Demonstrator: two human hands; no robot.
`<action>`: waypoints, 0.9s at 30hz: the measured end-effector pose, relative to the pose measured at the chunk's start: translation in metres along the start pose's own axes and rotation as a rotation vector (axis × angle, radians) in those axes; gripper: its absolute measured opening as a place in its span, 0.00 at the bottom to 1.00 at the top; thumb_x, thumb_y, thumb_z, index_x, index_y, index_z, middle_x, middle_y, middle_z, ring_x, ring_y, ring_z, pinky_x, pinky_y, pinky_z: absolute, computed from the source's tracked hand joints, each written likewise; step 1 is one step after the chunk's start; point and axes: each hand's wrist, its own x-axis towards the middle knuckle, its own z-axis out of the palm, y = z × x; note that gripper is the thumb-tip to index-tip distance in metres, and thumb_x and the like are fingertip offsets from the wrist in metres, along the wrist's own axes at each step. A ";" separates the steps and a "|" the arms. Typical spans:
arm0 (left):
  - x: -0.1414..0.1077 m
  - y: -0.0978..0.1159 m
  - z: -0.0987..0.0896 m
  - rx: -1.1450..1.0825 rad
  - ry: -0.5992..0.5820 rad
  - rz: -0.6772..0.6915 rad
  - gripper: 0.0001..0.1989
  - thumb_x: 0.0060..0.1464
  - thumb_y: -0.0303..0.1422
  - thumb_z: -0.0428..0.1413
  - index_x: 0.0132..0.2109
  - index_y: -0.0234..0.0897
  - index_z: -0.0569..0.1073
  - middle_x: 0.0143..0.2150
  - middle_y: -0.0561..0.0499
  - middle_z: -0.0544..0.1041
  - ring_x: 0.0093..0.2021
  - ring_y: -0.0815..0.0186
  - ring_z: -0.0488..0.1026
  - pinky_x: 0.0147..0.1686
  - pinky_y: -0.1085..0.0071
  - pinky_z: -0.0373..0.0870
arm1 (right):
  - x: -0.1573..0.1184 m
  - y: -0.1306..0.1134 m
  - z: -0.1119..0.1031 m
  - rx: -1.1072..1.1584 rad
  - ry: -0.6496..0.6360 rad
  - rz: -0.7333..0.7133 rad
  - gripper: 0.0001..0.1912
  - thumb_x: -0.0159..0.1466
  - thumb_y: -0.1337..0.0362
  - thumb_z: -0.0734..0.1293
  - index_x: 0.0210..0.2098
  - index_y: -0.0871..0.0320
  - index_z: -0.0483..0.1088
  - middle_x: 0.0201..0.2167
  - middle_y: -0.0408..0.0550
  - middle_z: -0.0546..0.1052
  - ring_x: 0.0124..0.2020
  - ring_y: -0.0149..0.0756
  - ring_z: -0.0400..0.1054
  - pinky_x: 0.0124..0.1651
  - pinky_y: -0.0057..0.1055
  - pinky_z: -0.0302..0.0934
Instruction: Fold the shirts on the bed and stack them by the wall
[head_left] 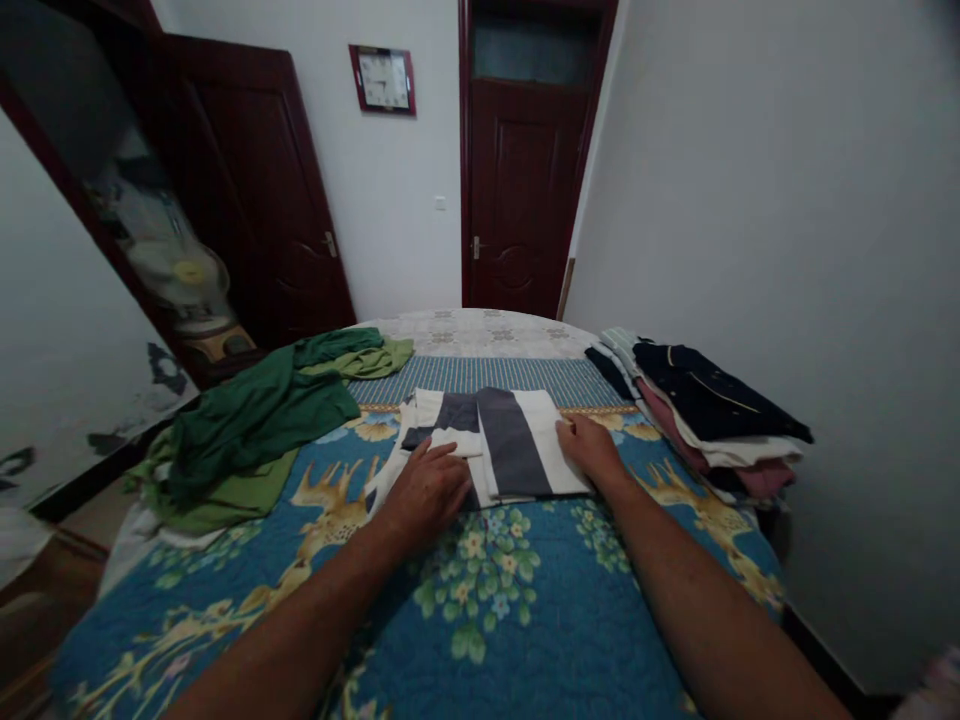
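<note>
White-and-dark-grey striped cloth (517,440).

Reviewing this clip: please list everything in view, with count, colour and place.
Striped cloth: one, white and grey, folded, centre
Dark green cloth: count unclear, left
Light green cloth: count unclear, under and beside the dark green
Clothes stack: several, navy, white, pink, right
Patterned cover: one, blue, beneath the clothes
Far cover: one, pale, beyond
Clock: one, red-framed, wall
Switch: one, white, wall
Left door: one, dark red, ajar
Middle door: one, dark red, shut
Doorway items: blurred, far left
Left hand: one, on striped cloth
Right hand: one, at its right edge
</note>
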 end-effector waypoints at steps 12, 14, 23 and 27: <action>-0.014 -0.085 -0.025 -0.249 0.330 -0.621 0.16 0.67 0.36 0.52 0.49 0.37 0.84 0.51 0.39 0.87 0.52 0.50 0.83 0.57 0.57 0.74 | 0.002 -0.008 -0.002 0.813 -0.210 0.328 0.16 0.59 0.57 0.73 0.43 0.60 0.80 0.34 0.53 0.86 0.29 0.43 0.80 0.31 0.33 0.71; -0.014 -0.085 -0.027 -0.297 0.355 -0.645 0.16 0.67 0.37 0.53 0.49 0.38 0.85 0.51 0.40 0.87 0.53 0.50 0.82 0.57 0.59 0.74 | -0.001 -0.018 -0.009 0.894 -0.193 0.352 0.15 0.58 0.58 0.74 0.43 0.59 0.78 0.32 0.52 0.85 0.27 0.42 0.79 0.30 0.33 0.71; -0.006 -0.075 -0.026 -0.899 0.384 -0.755 0.17 0.63 0.41 0.55 0.51 0.37 0.80 0.46 0.42 0.86 0.41 0.58 0.84 0.37 0.67 0.79 | 0.005 -0.104 -0.053 0.946 -0.264 0.218 0.16 0.56 0.59 0.75 0.43 0.56 0.75 0.32 0.50 0.84 0.29 0.43 0.79 0.31 0.35 0.72; -0.006 -0.073 -0.024 -1.173 0.332 -0.876 0.17 0.66 0.44 0.55 0.50 0.35 0.77 0.49 0.38 0.85 0.40 0.59 0.85 0.35 0.68 0.79 | 0.010 -0.157 -0.045 0.884 -0.320 0.128 0.15 0.56 0.57 0.75 0.42 0.54 0.74 0.28 0.45 0.81 0.25 0.37 0.75 0.27 0.30 0.67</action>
